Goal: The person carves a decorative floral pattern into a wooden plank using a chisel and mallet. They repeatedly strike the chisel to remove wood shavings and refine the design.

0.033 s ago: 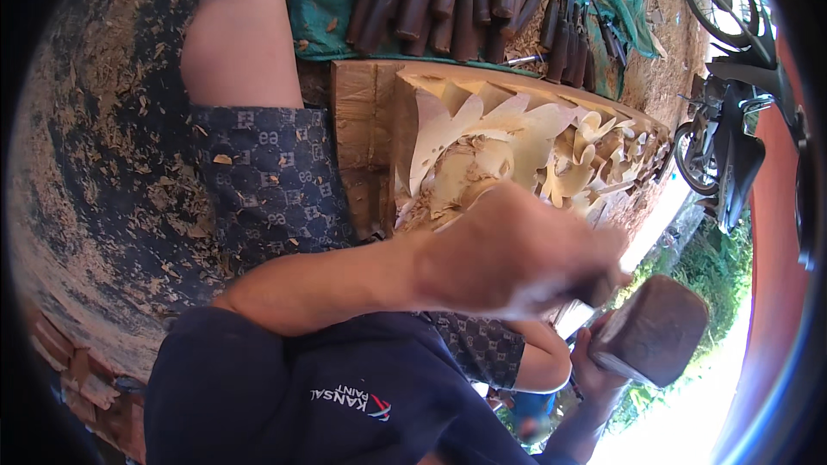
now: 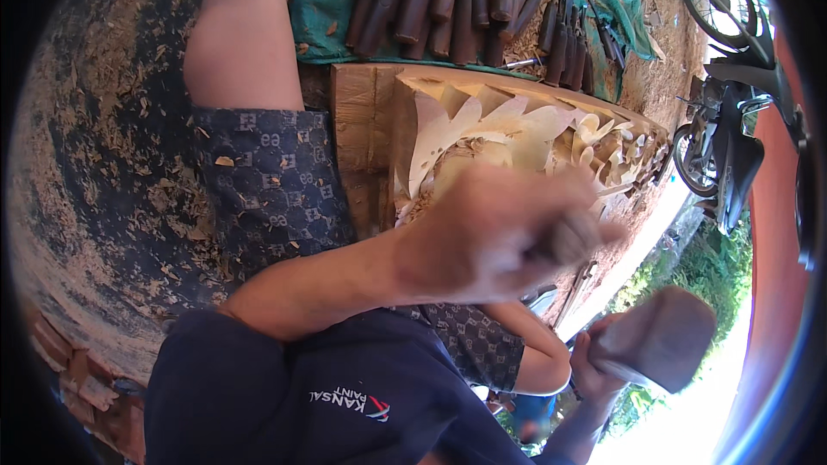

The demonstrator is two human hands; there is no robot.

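My left hand (image 2: 491, 224) is closed around a chisel, and the round brown end of its handle (image 2: 568, 243) shows beyond the fingers. The blade is hidden behind the hand. Below the hand lies a pale wooden carving (image 2: 530, 129) with leaf-like points along its edge and curled, cut-through shapes at its right end. On the right, my right hand (image 2: 594, 370) grips a brown wooden mallet (image 2: 659, 340). The mallet's blocky head is held apart from the chisel handle.
Several dark-handled chisels (image 2: 461, 26) lie on a green cloth (image 2: 323, 13) beyond the carving. A plain wooden block (image 2: 360, 120) sits by the carving's left end. Wood shavings litter the ground (image 2: 129, 164). Motorbikes (image 2: 732, 138) stand at right. My bare leg (image 2: 245, 43) reaches away on the left.
My left hand has turned and shifted slightly up and left, bringing the chisel's handle end more into view. The mallet in my right hand has moved slightly down and right.
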